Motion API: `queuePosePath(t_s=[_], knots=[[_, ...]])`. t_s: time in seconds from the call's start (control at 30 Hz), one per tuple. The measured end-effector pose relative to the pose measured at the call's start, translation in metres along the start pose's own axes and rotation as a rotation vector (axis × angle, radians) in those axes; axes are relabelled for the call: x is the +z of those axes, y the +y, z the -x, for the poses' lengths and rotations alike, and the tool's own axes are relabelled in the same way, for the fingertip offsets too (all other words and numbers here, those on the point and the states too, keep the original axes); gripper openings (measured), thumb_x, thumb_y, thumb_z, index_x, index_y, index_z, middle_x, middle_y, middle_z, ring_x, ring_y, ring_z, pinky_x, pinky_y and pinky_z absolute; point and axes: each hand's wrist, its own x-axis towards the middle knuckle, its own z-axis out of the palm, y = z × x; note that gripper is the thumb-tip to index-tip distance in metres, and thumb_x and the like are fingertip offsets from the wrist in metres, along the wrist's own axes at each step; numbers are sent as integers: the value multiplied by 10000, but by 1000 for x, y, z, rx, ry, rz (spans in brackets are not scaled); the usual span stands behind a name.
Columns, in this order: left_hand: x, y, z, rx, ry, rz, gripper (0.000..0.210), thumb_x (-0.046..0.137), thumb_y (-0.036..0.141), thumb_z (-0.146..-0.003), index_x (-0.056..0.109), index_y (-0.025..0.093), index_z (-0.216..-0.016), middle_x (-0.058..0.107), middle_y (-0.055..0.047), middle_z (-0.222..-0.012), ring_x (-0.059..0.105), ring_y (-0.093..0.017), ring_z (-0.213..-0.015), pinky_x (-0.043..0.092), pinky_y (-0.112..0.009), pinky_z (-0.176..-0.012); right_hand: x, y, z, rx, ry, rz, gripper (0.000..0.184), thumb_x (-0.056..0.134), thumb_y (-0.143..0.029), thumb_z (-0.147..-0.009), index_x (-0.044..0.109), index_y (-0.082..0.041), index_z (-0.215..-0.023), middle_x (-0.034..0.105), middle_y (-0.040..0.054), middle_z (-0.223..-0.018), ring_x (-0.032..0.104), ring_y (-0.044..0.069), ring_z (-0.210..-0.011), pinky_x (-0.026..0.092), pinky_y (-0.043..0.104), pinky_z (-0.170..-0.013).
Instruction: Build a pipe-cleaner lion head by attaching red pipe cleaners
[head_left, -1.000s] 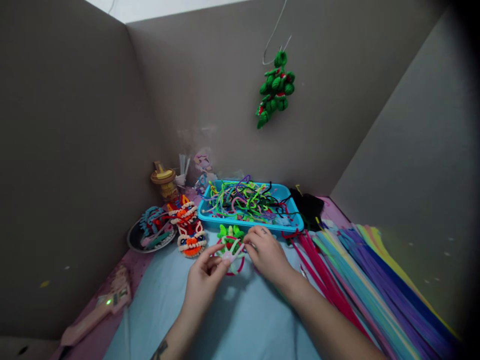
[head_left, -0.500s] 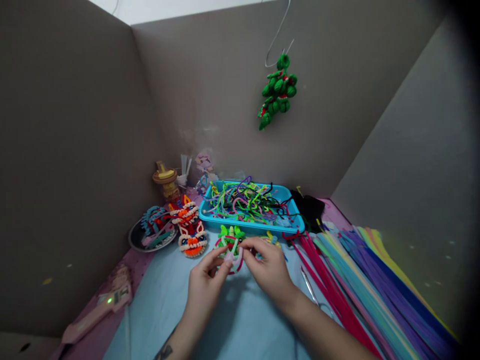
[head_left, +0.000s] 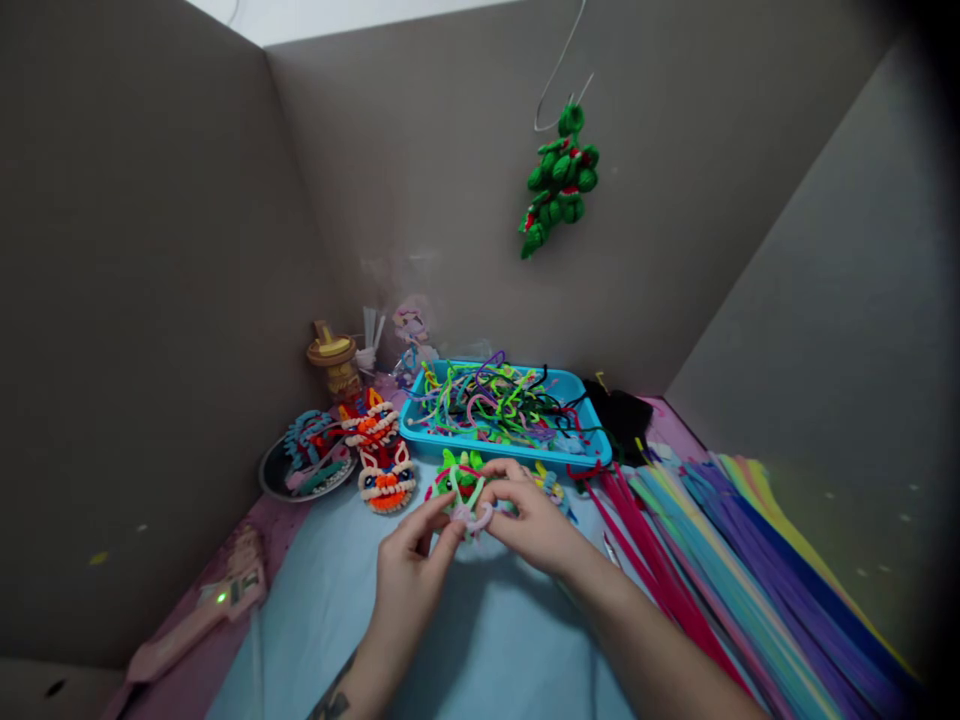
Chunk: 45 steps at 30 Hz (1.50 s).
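Pinched between thumb and forefinger of my left hand (head_left: pixel 420 548) is a small piece of bent pipe cleaners (head_left: pixel 463 513) in lilac, pale green and pink. My right hand (head_left: pixel 536 525) has its fingers closed at the right side of this same piece, by a curled lilac end. Just behind my fingers sits a bright green pipe-cleaner figure (head_left: pixel 452 468), partly covered by the held piece. A yellow and blue pipe-cleaner piece (head_left: pixel 551 483) shows beyond my right hand, mostly hidden.
A blue tray (head_left: pixel 506 456) of pipe-cleaner scraps stands behind. On the left are orange-and-white lion heads (head_left: pixel 386 482), a metal bowl (head_left: pixel 274 480) and a pink glue gun (head_left: pixel 199 625). Long pipe cleaners (head_left: pixel 739 570) lie right, beside scissors (head_left: pixel 610 549) partly behind my arm. A green ornament (head_left: pixel 562 180) hangs above.
My right hand has turned and shifted its fingers, and its arm covers more of the scissors. A lilac end of the held piece curls out to the right. My left hand keeps its pinch.
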Motion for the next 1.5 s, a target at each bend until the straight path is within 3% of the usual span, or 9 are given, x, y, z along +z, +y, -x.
queuePosePath(t_s=[0.17, 0.3, 0.53, 0.63, 0.83, 1.1, 1.23, 1.4, 1.5], knots=[[-1, -4, -1, -43, 28, 32, 364, 717, 345, -716, 720, 143, -1020, 687, -13, -659, 450, -93, -466, 371, -206, -466, 1, -3, 6, -35, -176, -75, 378, 795, -235, -597, 591, -201, -913, 357, 102, -1387, 272, 295, -1365, 278, 428, -1089], [-1, -5, -4, -137, -18, 171, 404, 726, 353, -711, 696, 139, -1052, 723, -37, -711, 615, -142, -605, 474, -221, -578, 8, -7, 8, -41, -165, 35, 489, 784, -155, -565, 567, -196, -1000, 290, 121, -1460, 120, 328, -1421, 198, 485, -1127], [-2, 5, -8, -275, -31, 371, 476, 794, 352, -624, 687, 133, -1033, 746, -47, -716, 683, -169, -672, 520, -243, -652, 10, -4, 4, -139, -58, 58, 196, 669, -144, -719, 555, -204, -867, 421, 106, -1359, 254, 288, -1365, 265, 468, -1089], [-3, 3, -10, -319, -47, 433, 498, 805, 333, -617, 673, 125, -1050, 749, -47, -710, 677, -157, -655, 517, -243, -660, 9, -2, 4, -174, 29, 42, 245, 694, -159, -721, 557, -209, -918, 457, 109, -1288, 328, 284, -1308, 314, 463, -1048], [-2, -1, -12, -368, -38, 521, 552, 822, 292, -600, 642, 115, -1090, 744, -39, -697, 660, -130, -636, 496, -214, -639, 13, 2, 7, -464, 299, 142, 109, 654, -130, -769, 590, -215, -790, 552, 39, -866, 525, 209, -876, 438, 350, -762], [-4, 1, -9, -311, 123, 478, 549, 805, 283, -621, 605, 136, -1111, 712, -2, -686, 649, -128, -667, 479, -211, -654, 34, -10, 20, -873, 52, 318, 181, 465, -67, -812, 572, -209, -778, 643, 31, -747, 534, 170, -709, 410, 299, -633], [-3, 1, -7, -259, 102, 424, 529, 788, 299, -646, 606, 139, -1117, 681, 23, -652, 627, -121, -635, 464, -209, -634, 25, -10, 17, -766, 7, 251, 196, 455, -57, -827, 577, -210, -852, 649, 41, -774, 555, 172, -750, 448, 293, -686], [0, 6, -4, -243, 66, 376, 494, 774, 321, -656, 614, 131, -1082, 700, -2, -692, 626, -136, -656, 463, -225, -646, 17, -10, 14, -463, 294, 36, 118, 535, -109, -834, 580, -217, -843, 633, 32, -796, 580, 180, -776, 459, 302, -703], [2, 6, -3, -210, 72, 311, 431, 766, 312, -659, 631, 138, -1029, 657, 24, -638, 569, -112, -576, 422, -210, -571, 22, -11, 13, -347, 334, 55, 56, 625, -166, -809, 608, -216, -828, 628, 36, -812, 566, 203, -811, 443, 326, -723]])
